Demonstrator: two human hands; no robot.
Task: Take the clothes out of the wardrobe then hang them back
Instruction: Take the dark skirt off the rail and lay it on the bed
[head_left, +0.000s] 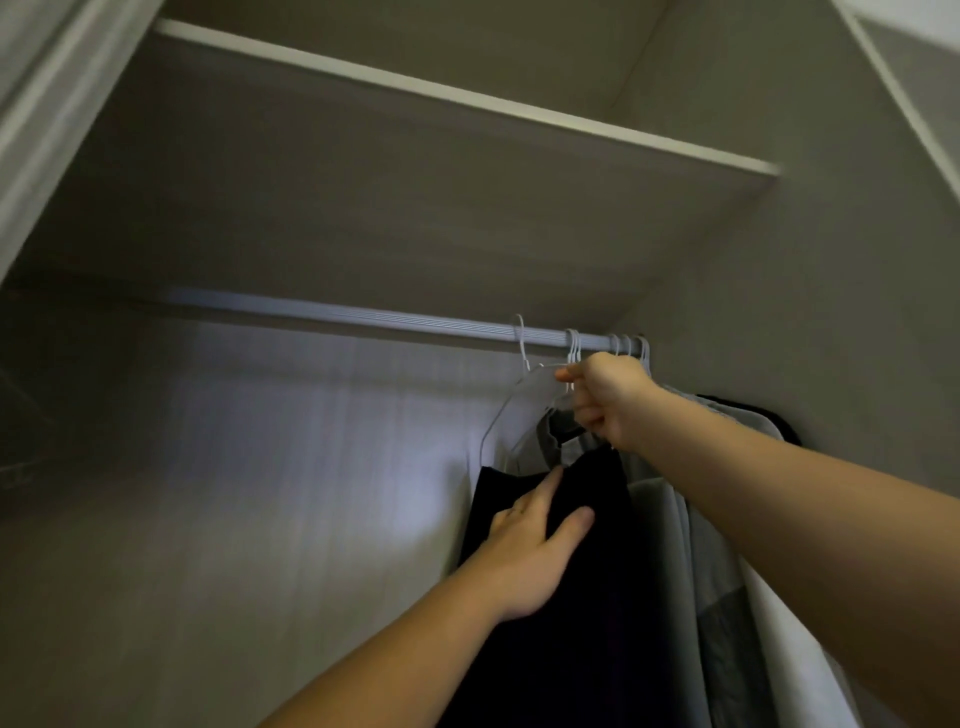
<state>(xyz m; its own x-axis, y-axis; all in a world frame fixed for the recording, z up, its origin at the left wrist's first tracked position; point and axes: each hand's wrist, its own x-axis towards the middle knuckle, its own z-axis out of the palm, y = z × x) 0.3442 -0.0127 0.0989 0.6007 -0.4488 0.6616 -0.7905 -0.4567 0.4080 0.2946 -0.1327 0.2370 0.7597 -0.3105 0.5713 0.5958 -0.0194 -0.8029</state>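
Note:
Inside the wardrobe a pale rail runs across under a shelf. Several white wire hangers hook over its right end. My right hand grips the neck of one hanger just below the rail. A black garment hangs from a clear-looking hanger in front. My left hand lies on that black cloth with fingers straight and thumb spread. Grey and white clothes hang behind it, against the right wall.
A wide shelf sits above the rail. The wardrobe's back panel is lit pale at the centre. The left stretch of the rail carries no hangers. A door frame edge stands at the upper left.

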